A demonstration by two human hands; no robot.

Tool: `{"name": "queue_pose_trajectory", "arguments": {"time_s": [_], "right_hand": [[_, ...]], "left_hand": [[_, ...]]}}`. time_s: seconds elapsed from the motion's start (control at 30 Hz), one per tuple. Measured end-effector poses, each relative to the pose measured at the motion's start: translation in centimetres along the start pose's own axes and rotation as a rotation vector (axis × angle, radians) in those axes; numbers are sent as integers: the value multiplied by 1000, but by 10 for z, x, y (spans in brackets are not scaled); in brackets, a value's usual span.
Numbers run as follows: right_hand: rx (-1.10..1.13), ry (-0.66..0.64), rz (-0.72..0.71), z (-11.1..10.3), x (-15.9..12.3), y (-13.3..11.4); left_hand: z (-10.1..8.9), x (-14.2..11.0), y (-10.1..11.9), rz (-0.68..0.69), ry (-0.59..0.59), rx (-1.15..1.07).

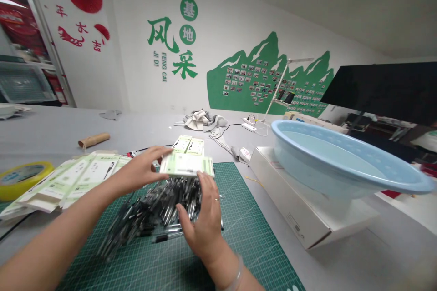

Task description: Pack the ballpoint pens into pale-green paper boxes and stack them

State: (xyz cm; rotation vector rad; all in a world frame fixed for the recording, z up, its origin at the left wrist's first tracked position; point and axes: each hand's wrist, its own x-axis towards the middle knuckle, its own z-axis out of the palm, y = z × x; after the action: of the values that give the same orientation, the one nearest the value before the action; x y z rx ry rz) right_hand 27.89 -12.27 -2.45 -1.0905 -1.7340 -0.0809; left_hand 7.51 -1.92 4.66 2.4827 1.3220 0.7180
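Observation:
A pale green and white pen box (pixel 187 165) is in my left hand (pixel 150 166), its thumb and fingers around the left end. My right hand (pixel 206 218) has thumb and fingers apart; its fingertips reach the box's lower edge, and whether they press on it I cannot tell. Below both hands a loose heap of black-and-clear pens (pixel 153 211) covers part of the green cutting mat (pixel 252 241). Behind the held box are more pen boxes (pixel 188 144) with pen pictures on them. The hands and pens are somewhat blurred.
Flattened green-white cartons (pixel 78 175) and a yellow tape roll (pixel 23 179) lie left. A cardboard tube (pixel 94 140) and crumpled cloth gloves (pixel 201 120) are farther back. On the right, a light blue basin (pixel 307 163) rests on a white box (pixel 290 209). A power strip (pixel 249 127) lies behind.

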Motion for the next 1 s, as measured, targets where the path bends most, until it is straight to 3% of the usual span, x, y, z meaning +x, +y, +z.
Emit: {"name": "queue_pose_trajectory", "arguments": {"time_s": [0.07,0.17,0.33,0.57,0.67,0.8,0.9,1.0], "right_hand": [[-31,15,-19,1,-1,0],[-69,-12,-70,6,-3,4],[-113,-21,-41,12,-6,14],[-144,-15,-21,14,-6,20],[-137,-8,-14,16,-6,20],[-120,-6,-6,17,-7,19],[-110,-10,-19,17,-8,19],[-103,-12,-28,18,-8,18]], "left_hand": [[13,26,-11,-164,239,43],[45,60,-16,-322,390,102],[95,98,0,-492,414,196],[126,116,18,-483,407,327],[126,114,23,-462,394,354],[106,97,20,-411,385,381],[81,69,4,-406,394,474],[55,29,-24,-535,404,611]]}}
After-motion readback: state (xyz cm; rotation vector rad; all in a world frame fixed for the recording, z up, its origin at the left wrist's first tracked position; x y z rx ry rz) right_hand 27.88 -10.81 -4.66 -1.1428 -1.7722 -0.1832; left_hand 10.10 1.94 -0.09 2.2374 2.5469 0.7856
